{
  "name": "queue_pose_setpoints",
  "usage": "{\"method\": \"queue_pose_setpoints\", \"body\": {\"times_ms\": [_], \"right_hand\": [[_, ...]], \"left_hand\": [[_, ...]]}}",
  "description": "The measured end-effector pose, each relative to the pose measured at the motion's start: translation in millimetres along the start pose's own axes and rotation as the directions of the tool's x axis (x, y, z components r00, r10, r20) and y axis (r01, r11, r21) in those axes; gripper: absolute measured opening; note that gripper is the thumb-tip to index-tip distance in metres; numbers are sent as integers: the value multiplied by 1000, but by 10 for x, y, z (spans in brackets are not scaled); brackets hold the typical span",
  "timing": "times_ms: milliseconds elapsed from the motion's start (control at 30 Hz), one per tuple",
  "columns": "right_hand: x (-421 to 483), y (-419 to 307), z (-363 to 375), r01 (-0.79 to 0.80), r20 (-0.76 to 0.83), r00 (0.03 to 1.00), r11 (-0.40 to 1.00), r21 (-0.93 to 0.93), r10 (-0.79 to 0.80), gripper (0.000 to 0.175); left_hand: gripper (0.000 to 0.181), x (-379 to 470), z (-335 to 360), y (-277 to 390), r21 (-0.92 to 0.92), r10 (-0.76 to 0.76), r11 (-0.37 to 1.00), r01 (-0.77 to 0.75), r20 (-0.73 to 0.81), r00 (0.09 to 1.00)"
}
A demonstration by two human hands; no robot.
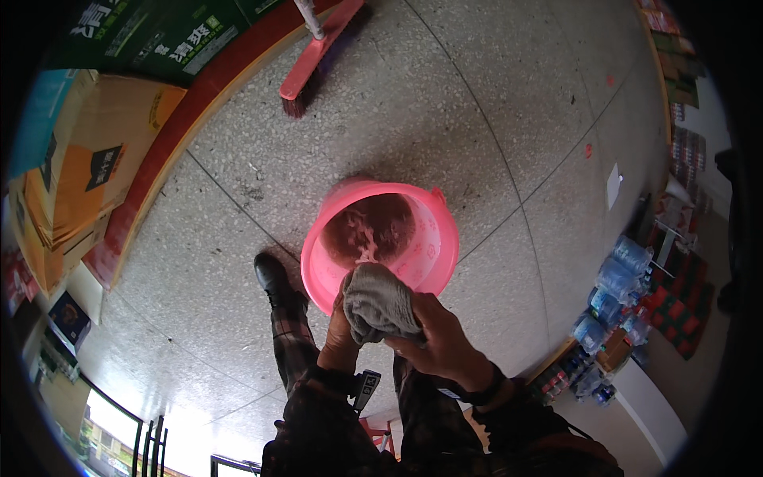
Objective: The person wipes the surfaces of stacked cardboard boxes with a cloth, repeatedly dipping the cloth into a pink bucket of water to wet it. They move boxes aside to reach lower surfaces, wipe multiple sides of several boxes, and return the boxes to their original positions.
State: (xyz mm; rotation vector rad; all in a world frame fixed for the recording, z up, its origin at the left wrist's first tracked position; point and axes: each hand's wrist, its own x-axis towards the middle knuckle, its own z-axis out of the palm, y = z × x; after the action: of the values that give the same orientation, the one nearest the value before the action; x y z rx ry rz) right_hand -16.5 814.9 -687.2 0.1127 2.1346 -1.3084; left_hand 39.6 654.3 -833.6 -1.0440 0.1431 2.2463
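A folded or bunched grey cloth (381, 301) is held between both my hands, over the near rim of a pink plastic bucket (444, 238). My left hand (341, 337) grips it from the left side. On its right side, my right hand (444, 340) presses with thumb and fingers. Inside the bucket lies dark, murky water (369, 229), with a pale streak that looks like liquid running down from the cloth. Flower patterns mark the bucket's inner wall.
A pink broom head (316, 56) rests on the speckled floor beyond the bucket. Cardboard boxes (101, 161) stand at the left beside a red ledge (173, 119). Packed water bottles (614, 280) are at the right. My shoe (271, 274) is left of the bucket.
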Motion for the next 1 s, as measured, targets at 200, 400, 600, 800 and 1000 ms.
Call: {"method": "queue_pose_setpoints", "body": {"times_ms": [200, 400, 600, 800, 1000], "right_hand": [[31, 0, 407, 164, -138, 965, 925, -342, -222, 59], [149, 314, 598, 191, -237, 932, 926, -325, -276, 41], [411, 470, 647, 216, -306, 902, 933, -289, -304, 39], [614, 613, 582, 182, -270, 938, 972, -150, -217, 41], [648, 962, 383, -109, -160, 984, 977, -184, 79, 36]], "left_hand": [[39, -1, 274, -28, 206, 68, 976, -75, 43, 997], [42, 102, 314, 16, 865, 190, 429, -261, 197, 962], [51, 135, 83, -69, 354, 297, 892, -282, 12, 955], [53, -25, 194, 24, 281, 217, 942, -181, -101, 971], [26, -140, 514, 59, 410, 216, 910, -68, -327, 920]]}}
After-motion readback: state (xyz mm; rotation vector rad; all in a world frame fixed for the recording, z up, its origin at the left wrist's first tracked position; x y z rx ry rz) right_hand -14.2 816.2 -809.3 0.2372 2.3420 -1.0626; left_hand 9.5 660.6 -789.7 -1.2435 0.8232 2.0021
